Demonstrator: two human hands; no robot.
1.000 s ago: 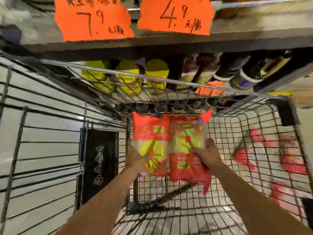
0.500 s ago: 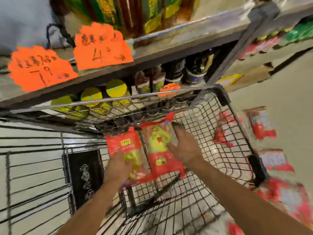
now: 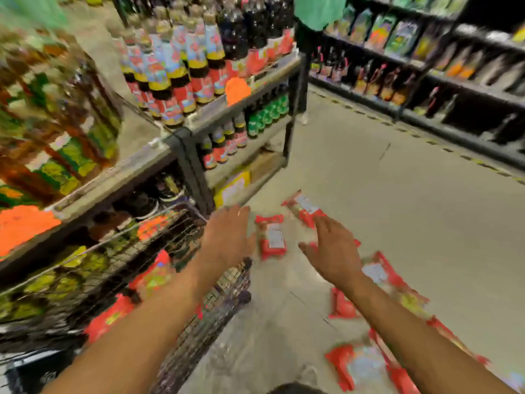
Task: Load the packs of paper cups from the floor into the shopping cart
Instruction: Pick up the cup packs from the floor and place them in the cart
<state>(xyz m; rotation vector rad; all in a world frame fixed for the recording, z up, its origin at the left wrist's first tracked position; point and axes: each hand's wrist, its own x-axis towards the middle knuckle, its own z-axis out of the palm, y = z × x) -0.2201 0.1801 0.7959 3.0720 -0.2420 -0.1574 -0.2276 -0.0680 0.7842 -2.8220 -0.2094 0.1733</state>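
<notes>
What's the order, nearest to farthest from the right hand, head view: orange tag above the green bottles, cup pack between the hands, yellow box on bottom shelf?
From the right hand:
1. Cup pack, on the floor just left of it.
2. Yellow box, bottom shelf, ahead and left.
3. Orange tag, higher shelf edge, farthest back.

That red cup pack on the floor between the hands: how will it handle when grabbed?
Probably light for its size: the pack looks like thin film over stacked cups. Its loose red ends suggest crinkly film that may slip in a loose grip. Long and seemingly rounded, lying on the floor, it could roll if pushed.
</notes>
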